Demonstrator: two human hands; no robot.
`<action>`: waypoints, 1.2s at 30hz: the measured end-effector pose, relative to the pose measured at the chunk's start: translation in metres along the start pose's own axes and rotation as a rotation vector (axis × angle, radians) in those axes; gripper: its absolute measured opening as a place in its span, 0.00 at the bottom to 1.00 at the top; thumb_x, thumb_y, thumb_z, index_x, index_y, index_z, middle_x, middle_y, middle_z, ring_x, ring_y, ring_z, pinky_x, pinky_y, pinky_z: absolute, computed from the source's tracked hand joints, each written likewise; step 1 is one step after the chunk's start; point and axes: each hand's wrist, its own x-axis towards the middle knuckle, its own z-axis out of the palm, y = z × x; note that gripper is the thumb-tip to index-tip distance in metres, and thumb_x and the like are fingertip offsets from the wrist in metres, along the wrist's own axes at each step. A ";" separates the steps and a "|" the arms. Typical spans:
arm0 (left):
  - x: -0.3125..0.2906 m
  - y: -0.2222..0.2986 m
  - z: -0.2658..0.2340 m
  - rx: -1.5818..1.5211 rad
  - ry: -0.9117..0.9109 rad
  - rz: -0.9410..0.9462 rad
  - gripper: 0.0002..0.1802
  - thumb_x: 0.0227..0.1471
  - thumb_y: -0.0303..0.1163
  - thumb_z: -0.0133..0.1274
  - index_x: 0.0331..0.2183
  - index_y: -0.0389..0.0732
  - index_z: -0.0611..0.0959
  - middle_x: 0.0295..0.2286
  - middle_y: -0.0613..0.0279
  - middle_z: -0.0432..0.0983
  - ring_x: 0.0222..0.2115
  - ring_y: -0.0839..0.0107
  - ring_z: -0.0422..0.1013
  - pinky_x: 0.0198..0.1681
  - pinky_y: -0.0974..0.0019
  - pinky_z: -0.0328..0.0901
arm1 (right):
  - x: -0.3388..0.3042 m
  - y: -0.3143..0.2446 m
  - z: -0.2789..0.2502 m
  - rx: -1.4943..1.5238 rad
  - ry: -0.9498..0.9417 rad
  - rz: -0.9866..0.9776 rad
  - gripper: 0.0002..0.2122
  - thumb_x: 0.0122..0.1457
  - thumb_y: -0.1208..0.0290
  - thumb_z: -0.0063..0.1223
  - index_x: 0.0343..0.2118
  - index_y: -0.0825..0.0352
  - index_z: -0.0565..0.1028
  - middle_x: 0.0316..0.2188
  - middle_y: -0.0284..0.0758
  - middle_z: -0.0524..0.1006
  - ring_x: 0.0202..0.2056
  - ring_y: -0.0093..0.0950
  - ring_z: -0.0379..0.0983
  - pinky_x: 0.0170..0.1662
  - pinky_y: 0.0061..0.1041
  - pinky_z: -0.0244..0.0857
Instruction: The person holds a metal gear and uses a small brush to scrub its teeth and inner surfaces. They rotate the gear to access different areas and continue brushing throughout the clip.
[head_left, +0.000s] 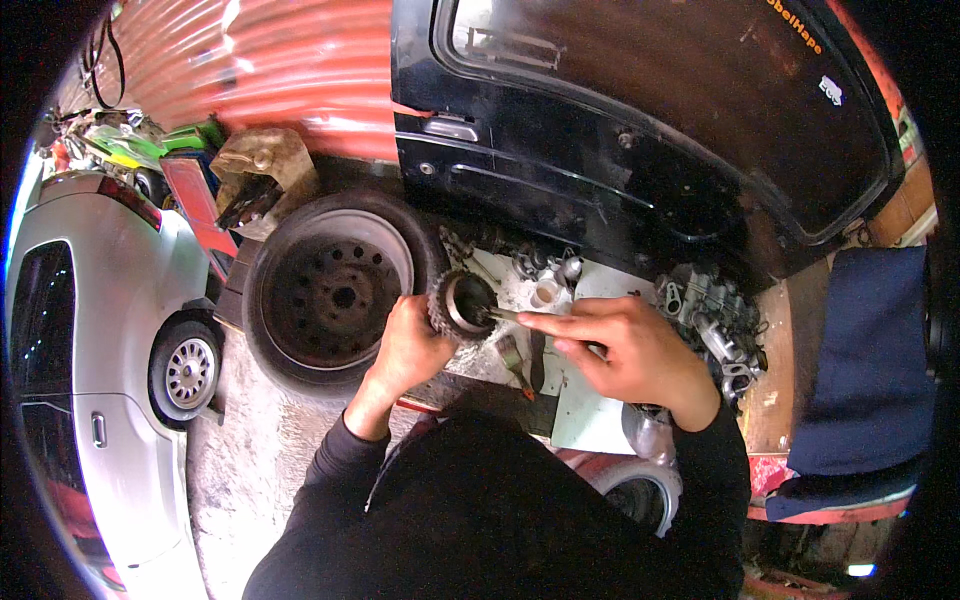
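At the far left stands a silver car [130, 270]. Beyond its rear wheel, near the red corrugated metal wall [300, 75], sits a grimy tan box-shaped object [265, 160]. To the right of it lies a black tyre mounted on a dark steel rim with round holes [343, 297].

At the tyre's right edge, in front of the person's body, the left hand [408, 343] is curled around the outside of a dark, round, toothed metal part [441, 312]. The part is held above the bench with its hollow turned toward the person.

Right of it, the right hand [622, 350] pinches a slim stick-like tool [507, 316], index finger extended along it. The tool's far end reaches into the hollow; whether it touches the inner wall cannot be told.

Below the tool lies a flat brush-like implement with an orange end [512, 356]. Behind the bench stands a black vehicle door panel with a window [600, 195]. Past the right hand is a cluster of grey metal engine parts [712, 305]; at the far right hangs a dark blue cloth [862, 350].
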 end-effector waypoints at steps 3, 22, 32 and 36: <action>0.002 0.016 0.000 -0.125 -0.024 -0.021 0.09 0.40 0.20 0.55 0.29 0.27 0.82 0.22 0.41 0.79 0.26 0.58 0.79 0.34 0.55 0.71 | 0.002 0.008 -0.007 -0.030 0.088 -0.012 0.21 0.58 0.79 0.56 0.54 0.56 0.80 0.23 0.40 0.76 0.20 0.36 0.71 0.27 0.34 0.65; 0.008 0.020 -0.010 -0.854 -0.240 -0.612 0.05 0.61 0.28 0.58 0.39 0.41 0.79 0.17 0.77 0.64 0.14 0.85 0.56 0.16 0.73 0.47 | 0.000 0.008 0.050 -0.003 0.357 0.087 0.21 0.57 0.79 0.58 0.54 0.55 0.81 0.21 0.35 0.71 0.19 0.28 0.66 0.26 0.28 0.64; 0.009 0.003 -0.025 -1.014 -0.232 -0.666 0.05 0.63 0.30 0.53 0.33 0.44 0.75 0.14 0.75 0.59 0.11 0.83 0.54 0.14 0.73 0.47 | 0.004 0.022 0.090 0.002 0.464 0.340 0.20 0.60 0.75 0.56 0.56 0.52 0.79 0.23 0.35 0.75 0.21 0.32 0.73 0.28 0.31 0.70; 0.012 0.015 -0.031 -1.121 -0.242 -0.790 0.06 0.63 0.33 0.52 0.33 0.46 0.74 0.13 0.74 0.56 0.11 0.82 0.51 0.14 0.72 0.46 | 0.021 -0.021 0.099 0.097 0.487 0.135 0.20 0.60 0.76 0.56 0.56 0.52 0.79 0.23 0.35 0.74 0.21 0.32 0.72 0.27 0.31 0.69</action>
